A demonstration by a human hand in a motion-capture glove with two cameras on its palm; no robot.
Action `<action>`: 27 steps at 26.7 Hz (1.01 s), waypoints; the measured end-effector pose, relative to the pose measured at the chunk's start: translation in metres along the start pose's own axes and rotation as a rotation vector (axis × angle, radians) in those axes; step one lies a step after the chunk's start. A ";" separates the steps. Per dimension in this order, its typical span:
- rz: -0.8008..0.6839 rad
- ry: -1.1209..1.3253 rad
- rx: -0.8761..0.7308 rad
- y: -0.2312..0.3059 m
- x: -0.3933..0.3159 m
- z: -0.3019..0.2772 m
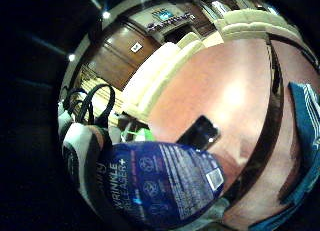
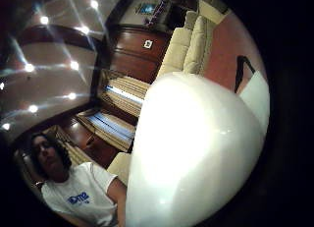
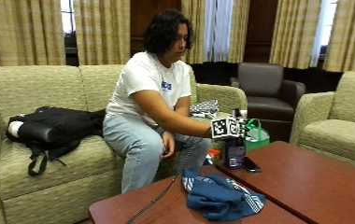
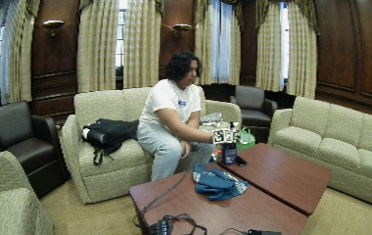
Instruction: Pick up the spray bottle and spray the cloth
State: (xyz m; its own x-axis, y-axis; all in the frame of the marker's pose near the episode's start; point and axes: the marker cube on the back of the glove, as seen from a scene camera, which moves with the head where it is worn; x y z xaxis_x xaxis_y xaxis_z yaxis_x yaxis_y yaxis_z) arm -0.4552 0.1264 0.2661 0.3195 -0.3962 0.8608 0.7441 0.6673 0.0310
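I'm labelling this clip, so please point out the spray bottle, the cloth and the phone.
Spray bottle (image 3: pixel 233 156), outside view, on its dark body below the hand.
Cloth (image 3: pixel 218 197), outside view, on the middle of the crumpled blue heap.
Phone (image 3: pixel 251 164), outside view, on its dark face, lying on the table beside the bottle.

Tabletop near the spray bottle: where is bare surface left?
The far table is bare beyond the spray bottle and phone, toward the armchair. The near table is crowded by the blue cloth and a cable; its corner by the sofa is free.
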 end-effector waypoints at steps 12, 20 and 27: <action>0.005 -0.003 -0.001 -0.010 0.002 0.006; 0.029 -0.023 -0.021 -0.010 0.003 0.008; 0.067 -0.056 -0.073 -0.009 0.005 0.008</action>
State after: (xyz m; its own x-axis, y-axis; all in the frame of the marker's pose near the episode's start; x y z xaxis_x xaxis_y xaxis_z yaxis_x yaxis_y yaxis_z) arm -0.4653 0.1233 0.2745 0.3384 -0.3151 0.8867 0.7637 0.6425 -0.0631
